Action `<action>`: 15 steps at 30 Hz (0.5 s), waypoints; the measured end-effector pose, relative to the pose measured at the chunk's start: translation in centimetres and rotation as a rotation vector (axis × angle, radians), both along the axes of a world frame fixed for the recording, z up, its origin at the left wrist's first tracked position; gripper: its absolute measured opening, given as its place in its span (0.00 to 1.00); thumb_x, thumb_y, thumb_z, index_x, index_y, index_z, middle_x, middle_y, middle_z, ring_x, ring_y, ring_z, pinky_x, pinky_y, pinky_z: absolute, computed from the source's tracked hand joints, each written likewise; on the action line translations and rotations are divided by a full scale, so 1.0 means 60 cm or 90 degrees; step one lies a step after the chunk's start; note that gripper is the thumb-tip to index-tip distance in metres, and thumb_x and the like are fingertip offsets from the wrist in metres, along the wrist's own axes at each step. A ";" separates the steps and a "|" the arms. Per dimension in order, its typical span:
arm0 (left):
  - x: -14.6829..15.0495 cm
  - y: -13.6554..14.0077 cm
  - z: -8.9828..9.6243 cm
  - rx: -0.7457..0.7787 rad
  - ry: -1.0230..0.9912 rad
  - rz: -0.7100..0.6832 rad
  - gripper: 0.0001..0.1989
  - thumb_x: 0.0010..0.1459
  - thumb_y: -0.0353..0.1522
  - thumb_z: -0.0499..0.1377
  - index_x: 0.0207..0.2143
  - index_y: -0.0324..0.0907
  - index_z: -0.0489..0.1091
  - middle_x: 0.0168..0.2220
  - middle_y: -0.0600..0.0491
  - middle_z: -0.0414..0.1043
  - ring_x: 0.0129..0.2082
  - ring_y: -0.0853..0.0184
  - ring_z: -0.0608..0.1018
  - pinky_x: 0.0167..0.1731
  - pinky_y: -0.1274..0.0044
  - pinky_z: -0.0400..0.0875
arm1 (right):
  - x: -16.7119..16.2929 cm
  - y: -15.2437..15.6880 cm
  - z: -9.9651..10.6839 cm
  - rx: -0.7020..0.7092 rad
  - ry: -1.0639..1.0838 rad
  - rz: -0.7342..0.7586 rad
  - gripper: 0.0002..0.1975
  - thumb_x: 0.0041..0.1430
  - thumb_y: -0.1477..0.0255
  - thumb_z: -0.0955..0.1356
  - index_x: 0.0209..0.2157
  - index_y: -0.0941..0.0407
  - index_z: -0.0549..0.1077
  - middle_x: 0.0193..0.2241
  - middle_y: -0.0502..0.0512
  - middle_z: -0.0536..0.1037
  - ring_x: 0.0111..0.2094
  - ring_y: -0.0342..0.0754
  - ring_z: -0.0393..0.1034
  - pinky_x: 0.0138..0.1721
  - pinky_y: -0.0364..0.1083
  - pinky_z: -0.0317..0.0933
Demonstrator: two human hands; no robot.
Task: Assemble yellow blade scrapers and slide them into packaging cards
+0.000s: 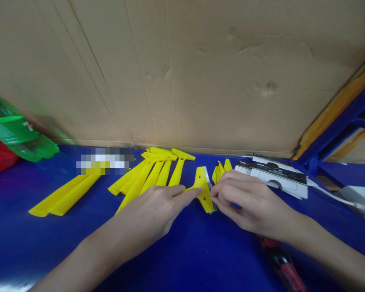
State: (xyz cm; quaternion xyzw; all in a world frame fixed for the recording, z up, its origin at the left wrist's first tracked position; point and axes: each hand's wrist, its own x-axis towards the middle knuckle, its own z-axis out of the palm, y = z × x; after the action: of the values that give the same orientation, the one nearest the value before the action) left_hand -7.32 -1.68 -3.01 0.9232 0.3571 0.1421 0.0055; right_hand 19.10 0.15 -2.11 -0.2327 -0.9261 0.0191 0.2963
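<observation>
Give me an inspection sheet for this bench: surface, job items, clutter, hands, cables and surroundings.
Surface: blue tabletop, glare at lower left.
Job items: yellow scraper with a metal strip along its edge; scraper pile; two yellow handles at left, far ends pixelated.
Clutter: white-and-black boxes; red-and-black tool, partly hidden; green bottle.
Hands: left hand has its grip on the yellow scraper; right hand bunched beside the metal strip, contents unclear.
Cables: white cable right of the boxes.
Surroundings: cardboard behind; blue frame at right.
</observation>
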 end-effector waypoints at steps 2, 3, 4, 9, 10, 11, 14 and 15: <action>0.002 0.000 -0.004 -0.007 -0.012 0.000 0.25 0.69 0.22 0.54 0.65 0.48 0.69 0.53 0.47 0.82 0.47 0.60 0.85 0.54 0.67 0.79 | -0.004 -0.004 -0.003 0.083 -0.030 0.021 0.15 0.72 0.80 0.63 0.30 0.54 0.71 0.30 0.55 0.81 0.34 0.48 0.73 0.37 0.47 0.65; 0.002 -0.001 -0.006 -0.009 -0.018 -0.003 0.25 0.70 0.22 0.54 0.65 0.48 0.69 0.54 0.46 0.81 0.48 0.59 0.85 0.55 0.66 0.79 | -0.006 -0.005 -0.004 0.122 -0.042 0.027 0.15 0.72 0.81 0.63 0.31 0.55 0.73 0.31 0.56 0.81 0.34 0.48 0.74 0.37 0.47 0.65; 0.003 -0.001 -0.008 -0.011 -0.026 -0.007 0.24 0.70 0.22 0.54 0.65 0.48 0.68 0.55 0.46 0.81 0.48 0.58 0.85 0.55 0.64 0.79 | -0.007 -0.006 -0.006 0.157 -0.049 0.031 0.15 0.72 0.81 0.63 0.31 0.55 0.74 0.31 0.56 0.82 0.35 0.48 0.74 0.37 0.47 0.65; 0.005 0.000 -0.013 -0.015 -0.061 -0.019 0.25 0.70 0.22 0.53 0.66 0.47 0.66 0.56 0.45 0.80 0.49 0.55 0.85 0.51 0.60 0.81 | -0.008 -0.010 -0.009 0.237 -0.063 0.038 0.15 0.71 0.81 0.65 0.29 0.55 0.75 0.32 0.56 0.83 0.36 0.49 0.75 0.37 0.48 0.67; 0.006 0.000 -0.013 -0.016 -0.066 -0.019 0.24 0.71 0.23 0.53 0.66 0.47 0.67 0.56 0.45 0.80 0.49 0.55 0.85 0.52 0.60 0.81 | -0.008 -0.011 -0.008 0.243 -0.066 0.040 0.15 0.71 0.81 0.65 0.29 0.55 0.75 0.33 0.56 0.84 0.36 0.49 0.75 0.37 0.48 0.68; 0.006 0.001 -0.012 -0.016 -0.072 -0.019 0.23 0.71 0.23 0.52 0.65 0.46 0.68 0.56 0.45 0.80 0.50 0.55 0.85 0.52 0.61 0.81 | -0.006 -0.012 -0.008 0.246 -0.070 0.043 0.16 0.70 0.81 0.65 0.28 0.55 0.75 0.34 0.56 0.85 0.37 0.49 0.76 0.38 0.49 0.69; 0.008 0.001 -0.010 -0.014 -0.087 -0.009 0.20 0.73 0.25 0.52 0.63 0.46 0.71 0.56 0.46 0.80 0.51 0.57 0.85 0.54 0.62 0.80 | -0.001 -0.015 -0.005 0.246 -0.083 0.055 0.15 0.68 0.81 0.65 0.28 0.56 0.76 0.37 0.58 0.86 0.37 0.51 0.77 0.39 0.51 0.71; 0.008 0.001 -0.010 -0.013 -0.090 -0.007 0.20 0.73 0.25 0.53 0.63 0.46 0.71 0.56 0.46 0.80 0.51 0.57 0.85 0.54 0.63 0.80 | 0.000 -0.016 -0.003 0.242 -0.088 0.059 0.14 0.67 0.80 0.65 0.28 0.56 0.76 0.38 0.59 0.86 0.37 0.52 0.77 0.39 0.52 0.72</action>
State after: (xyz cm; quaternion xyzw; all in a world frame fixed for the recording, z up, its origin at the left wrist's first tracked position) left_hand -6.81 -1.62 -3.61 0.9127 0.3521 0.2035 0.0406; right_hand 19.13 -0.82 -2.31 -0.1306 -0.9409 -0.1585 0.2694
